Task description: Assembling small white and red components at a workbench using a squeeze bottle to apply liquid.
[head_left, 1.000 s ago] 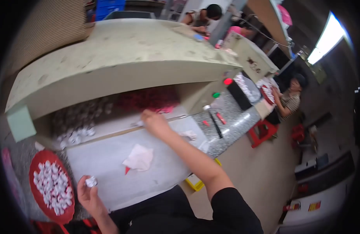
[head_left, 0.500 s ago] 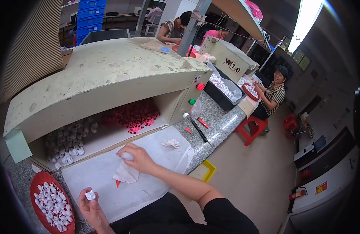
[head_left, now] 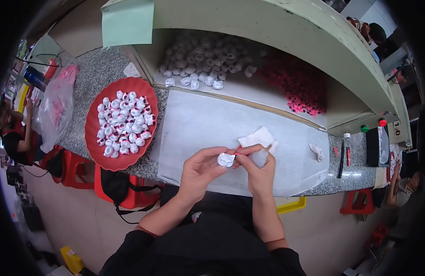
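My left hand [head_left: 198,171] pinches a small white rounded piece [head_left: 226,159] between its thumb and fingers, above the white sheet [head_left: 198,124]. Close against it, my right hand [head_left: 258,172] has thumb and forefinger pressed together at a small red pointed bit beside that piece; its full shape is hidden. A whitish, rounded, translucent object [head_left: 259,158] is tucked in the same hand, perhaps a small bottle. Just beyond the right fingers lies a crumpled white cloth [head_left: 258,137]. To the left stands a red scalloped dish [head_left: 95,142] heaped with white pieces with pink and dark marks.
An open-fronted pale green cabinet [head_left: 286,23] spans the back, holding plain white pieces [head_left: 201,62] and pink-and-black pieces [head_left: 300,83]. At right lie a black pen-like tool [head_left: 341,161], a red marker [head_left: 348,156] and another crumpled cloth [head_left: 316,152]. Red stools [head_left: 357,202] and co-workers are on both sides.
My view has swung down and left. Both hands have come together, the right leaving the cloth with the whitish object still in it. The left still holds a small white piece.
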`<action>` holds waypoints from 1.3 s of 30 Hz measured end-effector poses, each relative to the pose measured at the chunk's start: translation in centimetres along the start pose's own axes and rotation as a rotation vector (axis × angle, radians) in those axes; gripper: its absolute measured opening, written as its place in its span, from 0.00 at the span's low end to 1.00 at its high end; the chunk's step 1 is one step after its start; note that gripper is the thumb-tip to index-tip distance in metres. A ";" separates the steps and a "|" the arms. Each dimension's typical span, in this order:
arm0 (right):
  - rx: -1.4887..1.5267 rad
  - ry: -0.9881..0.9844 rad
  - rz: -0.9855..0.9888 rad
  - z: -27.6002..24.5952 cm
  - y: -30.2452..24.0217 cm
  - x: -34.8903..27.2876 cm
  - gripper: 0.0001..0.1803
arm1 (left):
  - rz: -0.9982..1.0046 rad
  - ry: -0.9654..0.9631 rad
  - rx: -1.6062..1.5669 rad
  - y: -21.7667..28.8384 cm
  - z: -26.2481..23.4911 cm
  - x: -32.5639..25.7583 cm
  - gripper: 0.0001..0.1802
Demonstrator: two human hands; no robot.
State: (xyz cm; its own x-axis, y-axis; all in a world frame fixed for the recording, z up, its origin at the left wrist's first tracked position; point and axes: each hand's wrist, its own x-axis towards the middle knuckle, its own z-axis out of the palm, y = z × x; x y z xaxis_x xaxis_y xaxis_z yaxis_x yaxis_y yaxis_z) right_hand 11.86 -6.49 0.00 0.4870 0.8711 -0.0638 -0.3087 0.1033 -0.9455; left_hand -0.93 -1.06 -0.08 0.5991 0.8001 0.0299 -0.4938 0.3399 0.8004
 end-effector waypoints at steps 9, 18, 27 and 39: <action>-0.005 -0.088 -0.026 0.8 -1.8 -1.4 0.05 | 0.299 -0.108 0.628 0.8 -1.0 0.8 0.15; -0.028 -0.072 -0.034 0.8 -1.3 -0.7 0.05 | 0.262 -0.173 0.601 1.0 -1.3 1.1 0.16; -0.051 -0.058 -0.086 1.2 -1.4 -1.4 0.10 | 0.010 -0.078 0.094 1.2 -0.7 0.4 0.13; 0.043 -0.217 -0.036 0.8 -0.7 -1.8 0.11 | 0.105 -0.287 0.120 0.1 -1.6 0.6 0.09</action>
State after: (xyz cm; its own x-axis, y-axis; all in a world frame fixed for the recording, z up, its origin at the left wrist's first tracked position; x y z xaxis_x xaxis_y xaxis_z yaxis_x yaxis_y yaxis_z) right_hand 10.56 -7.78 0.97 0.3123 0.9489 0.0448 -0.3310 0.1529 -0.9312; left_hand -1.65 0.31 -0.94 0.7104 0.6498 0.2704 -0.4953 0.1886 0.8480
